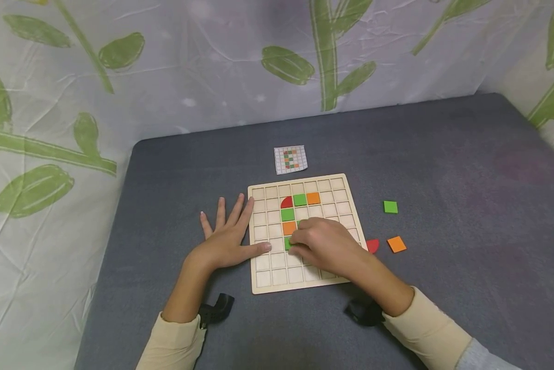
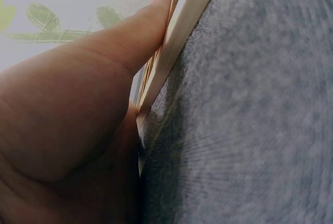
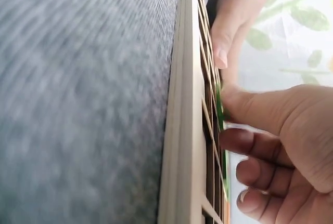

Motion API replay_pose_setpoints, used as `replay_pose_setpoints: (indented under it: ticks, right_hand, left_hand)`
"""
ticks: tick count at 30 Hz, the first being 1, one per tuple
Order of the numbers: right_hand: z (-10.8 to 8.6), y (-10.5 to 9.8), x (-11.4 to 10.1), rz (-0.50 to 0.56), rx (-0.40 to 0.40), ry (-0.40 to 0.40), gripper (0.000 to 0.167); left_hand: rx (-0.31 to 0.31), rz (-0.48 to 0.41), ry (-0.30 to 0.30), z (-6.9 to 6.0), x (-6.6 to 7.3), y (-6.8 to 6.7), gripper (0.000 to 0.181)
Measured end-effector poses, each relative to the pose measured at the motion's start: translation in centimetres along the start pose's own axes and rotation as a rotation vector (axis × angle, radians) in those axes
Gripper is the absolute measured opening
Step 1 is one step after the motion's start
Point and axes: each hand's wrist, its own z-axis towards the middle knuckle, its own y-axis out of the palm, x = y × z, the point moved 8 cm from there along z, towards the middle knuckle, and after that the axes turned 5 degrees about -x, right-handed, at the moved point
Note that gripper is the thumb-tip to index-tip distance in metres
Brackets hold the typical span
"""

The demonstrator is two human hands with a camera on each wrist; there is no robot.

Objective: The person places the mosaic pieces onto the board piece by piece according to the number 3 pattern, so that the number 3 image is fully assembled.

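Note:
A wooden grid board point(image 1: 300, 288) lies on the table. My left hand point(image 1: 228, 244) is spread at its left edge, the thumb resting on the grid and the other fingers fanned out. Over the board's middle, my right hand point(image 1: 325, 244) has curled fingers and pinches a green square tile point(image 1: 287, 244) at its cell, partly covered by the fingertips. Above it in the same column sit an orange tile point(image 1: 289, 228), a green tile point(image 1: 288, 215) and a red quarter-circle tile point(image 1: 287, 202). Green point(image 1: 299, 200) and orange point(image 1: 313, 198) tiles continue the top row.
A small printed pattern card point(image 1: 290, 159) lies behind the board. To the right are a loose green tile point(image 1: 390, 207), an orange tile point(image 1: 396, 244) and a red quarter-circle piece point(image 1: 372, 245) by the board's edge. A leaf-printed sheet point(image 1: 212, 67) hangs behind the dark table point(image 1: 443, 169).

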Motion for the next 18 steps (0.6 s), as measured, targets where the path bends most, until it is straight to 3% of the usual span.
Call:
replay_pose_setpoints:
  ticks: [11, 18]
  right_hand:
    - [0.2, -0.22, 0.14, 0.002, 0.071, 0.044, 0.02]
    - [0.16, -0.09, 0.35, 0.01, 0.054, 0.056, 0.021]
  left_hand:
    - [-0.009, 0.007, -0.007, 0.08, 0.06, 0.02, 0.113]
    - [-0.006, 0.0, -0.007, -0.01, 0.05, 0.05, 0.112]
